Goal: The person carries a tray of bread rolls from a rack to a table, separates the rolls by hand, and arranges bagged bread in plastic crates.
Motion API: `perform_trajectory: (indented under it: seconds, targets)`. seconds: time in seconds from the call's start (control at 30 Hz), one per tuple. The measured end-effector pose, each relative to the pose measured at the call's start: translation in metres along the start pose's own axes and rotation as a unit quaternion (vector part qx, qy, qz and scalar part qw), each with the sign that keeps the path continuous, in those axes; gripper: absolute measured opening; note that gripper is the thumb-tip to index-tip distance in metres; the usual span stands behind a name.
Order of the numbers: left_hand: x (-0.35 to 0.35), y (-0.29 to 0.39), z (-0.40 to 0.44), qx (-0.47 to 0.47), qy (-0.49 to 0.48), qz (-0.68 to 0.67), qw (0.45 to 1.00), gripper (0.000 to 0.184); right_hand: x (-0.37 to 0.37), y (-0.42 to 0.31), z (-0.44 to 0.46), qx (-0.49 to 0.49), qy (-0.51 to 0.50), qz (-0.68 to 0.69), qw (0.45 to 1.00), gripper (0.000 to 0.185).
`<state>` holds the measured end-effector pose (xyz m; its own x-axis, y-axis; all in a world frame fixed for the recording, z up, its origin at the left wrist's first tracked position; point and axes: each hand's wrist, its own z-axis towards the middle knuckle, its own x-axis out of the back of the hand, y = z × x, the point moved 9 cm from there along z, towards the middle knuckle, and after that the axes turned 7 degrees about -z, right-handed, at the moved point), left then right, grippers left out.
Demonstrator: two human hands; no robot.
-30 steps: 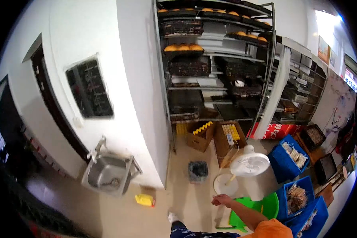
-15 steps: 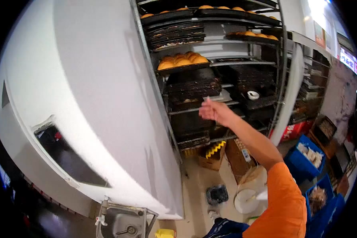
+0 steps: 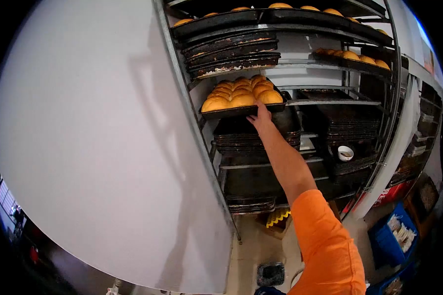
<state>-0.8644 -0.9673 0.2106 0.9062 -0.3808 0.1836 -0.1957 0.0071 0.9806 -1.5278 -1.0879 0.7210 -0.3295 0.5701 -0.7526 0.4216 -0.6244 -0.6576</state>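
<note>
My right hand [image 3: 262,117] is at the front edge of a black tray [image 3: 221,113] of golden buns [image 3: 242,91], its fingers closed on the rim near the right front corner. The tray lies level on the left side of a metal rack [image 3: 182,81]. An orange sleeve covers my upper right arm. Beneath the tray is a stack of dark trays [image 3: 258,140]. My left hand is out of view.
More dark trays [image 3: 231,54] and bun trays [image 3: 330,20] fill the upper shelves. A white bowl [image 3: 345,153] stands on trays at the right. A white wall [image 3: 98,123] borders the rack's left side. Blue crates [image 3: 391,238] and a black bin [image 3: 270,274] are on the floor.
My right hand has risen from low over the floor to the bun tray and closed on its rim. The view has moved closer to the rack; the sink has almost left the view.
</note>
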Motion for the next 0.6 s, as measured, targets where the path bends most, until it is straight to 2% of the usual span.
perform_trajectory:
  seconds: [0.07,0.17,0.2,0.23,0.27,0.3,0.37,0.4,0.43,0.47,0.5,0.53,0.57,0.6]
  targets:
    - [-0.015,0.042,-0.009,-0.031,-0.021,-0.024,0.999,0.032,0.003,0.005,0.016,-0.007,0.002,0.055,0.998,0.073]
    - [-0.033,0.094,-0.033,-0.072,-0.067,-0.067,0.993,0.035,0.023,-0.008,0.006,-0.022,-0.023,0.053,0.998,0.066]
    - [-0.04,0.107,-0.041,-0.084,-0.089,-0.087,0.989,0.036,0.033,-0.012,0.011,-0.012,-0.065,0.055,0.996,0.064]
    - [-0.048,0.118,-0.049,-0.096,-0.115,-0.105,0.983,0.037,0.05,-0.028,-0.032,-0.03,0.011,0.005,0.999,0.064]
    - [-0.058,0.126,-0.053,-0.103,-0.149,-0.119,0.976,0.039,0.07,-0.037,-0.042,-0.023,0.018,-0.016,0.999,0.062]
    - [-0.076,0.13,-0.053,-0.097,-0.195,-0.113,0.969,0.04,0.077,-0.053,-0.06,-0.004,-0.043,-0.014,0.999,0.057]
    - [-0.125,0.15,-0.026,-0.07,-0.286,-0.025,0.955,0.04,0.096,-0.087,-0.132,-0.017,-0.026,0.039,0.999,0.05]
    - [-0.152,0.164,-0.008,-0.061,-0.333,0.037,0.94,0.042,0.104,-0.107,-0.175,0.005,-0.028,0.008,1.0,0.052]
    - [-0.173,0.188,0.004,-0.034,-0.355,-0.051,0.933,0.04,0.123,-0.12,-0.185,0.021,-0.059,-0.002,0.998,0.056]
    - [-0.189,0.236,0.01,-0.064,-0.372,-0.142,0.915,0.042,0.127,-0.134,-0.253,0.04,-0.033,-0.049,0.997,0.06]
    - [-0.204,0.283,0.016,-0.09,-0.394,-0.233,0.885,0.046,0.154,-0.142,-0.268,0.069,-0.034,-0.037,0.996,0.058]
    - [-0.215,0.321,0.022,-0.077,-0.405,-0.363,0.836,0.052,0.175,-0.146,-0.315,0.072,0.001,-0.054,0.996,0.056]
    - [-0.226,0.362,0.03,-0.115,-0.465,-0.492,0.727,0.065,0.183,-0.145,-0.362,0.093,-0.031,-0.044,0.994,0.056]
    - [-0.227,0.39,0.033,-0.012,-0.434,-0.557,0.708,0.076,0.201,-0.14,-0.412,0.115,0.009,-0.041,0.992,0.06]
